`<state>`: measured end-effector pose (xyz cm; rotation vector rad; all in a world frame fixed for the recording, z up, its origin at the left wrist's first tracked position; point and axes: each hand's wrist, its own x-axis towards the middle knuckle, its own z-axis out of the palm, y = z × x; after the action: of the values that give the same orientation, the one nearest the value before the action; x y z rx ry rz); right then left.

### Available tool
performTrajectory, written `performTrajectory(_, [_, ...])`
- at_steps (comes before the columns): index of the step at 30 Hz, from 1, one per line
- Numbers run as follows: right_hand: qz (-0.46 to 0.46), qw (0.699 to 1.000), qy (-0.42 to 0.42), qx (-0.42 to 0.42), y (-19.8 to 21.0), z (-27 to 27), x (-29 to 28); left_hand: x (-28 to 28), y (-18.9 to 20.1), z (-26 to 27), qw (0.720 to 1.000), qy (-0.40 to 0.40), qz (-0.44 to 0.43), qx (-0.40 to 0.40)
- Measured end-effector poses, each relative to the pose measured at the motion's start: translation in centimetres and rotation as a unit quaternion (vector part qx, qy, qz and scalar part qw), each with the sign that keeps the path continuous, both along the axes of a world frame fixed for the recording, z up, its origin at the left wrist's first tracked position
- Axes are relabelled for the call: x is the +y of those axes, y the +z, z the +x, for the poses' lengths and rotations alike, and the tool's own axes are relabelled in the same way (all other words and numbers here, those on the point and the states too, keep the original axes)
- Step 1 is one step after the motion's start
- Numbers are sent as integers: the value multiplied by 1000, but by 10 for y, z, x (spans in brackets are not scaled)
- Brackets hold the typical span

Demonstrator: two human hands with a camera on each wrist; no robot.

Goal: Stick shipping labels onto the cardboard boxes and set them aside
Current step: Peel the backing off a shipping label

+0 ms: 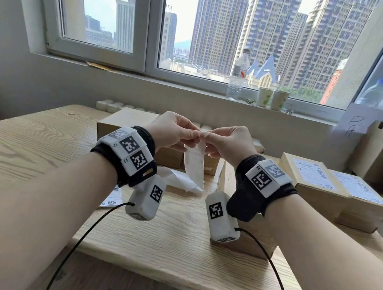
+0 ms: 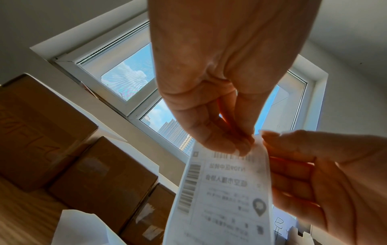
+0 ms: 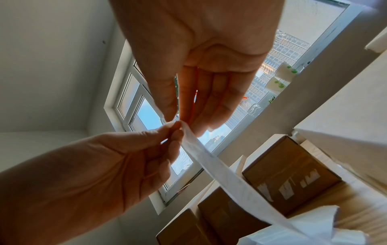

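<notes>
Window-side table (image 1: pixel 32 142), hand-pinched label (image 1: pixel 194 166)

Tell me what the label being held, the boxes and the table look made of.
Label: thin matte paper; it hangs limp and daylight shows through. Boxes: brown matte cardboard with folded edges. Table: pale wood or wood-look laminate, going by the grain lines.

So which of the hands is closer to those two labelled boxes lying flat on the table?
The right. The right hand is raised just left of the labelled boxes, pinching the label; the left hand pinches the same label from farther left.
</notes>
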<state>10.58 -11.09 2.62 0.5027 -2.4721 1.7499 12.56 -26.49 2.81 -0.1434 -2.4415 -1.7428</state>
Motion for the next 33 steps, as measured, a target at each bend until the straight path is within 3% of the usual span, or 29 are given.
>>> performTrajectory(9, [57, 997, -36, 23, -2, -3, 1, 4, -3, 1, 999, -2, -39, 7])
performTrajectory(16, [32, 999, -26, -12, -3, -1, 3, 6, -5, 2, 999, 1, -51, -4])
performTrajectory(22, [4, 997, -51, -58, -2, -2, 15, -8, -14, -3, 992, 54, -99, -49])
performTrajectory(28, [-59, 992, -79, -82, 1, -4, 27, -32, -34, -5, 969, 109, -168, -146])
performTrajectory(33, [-125, 982, -96, -102, 3, -5, 36, -47, -49, -3, 929, 146, -272, -201])
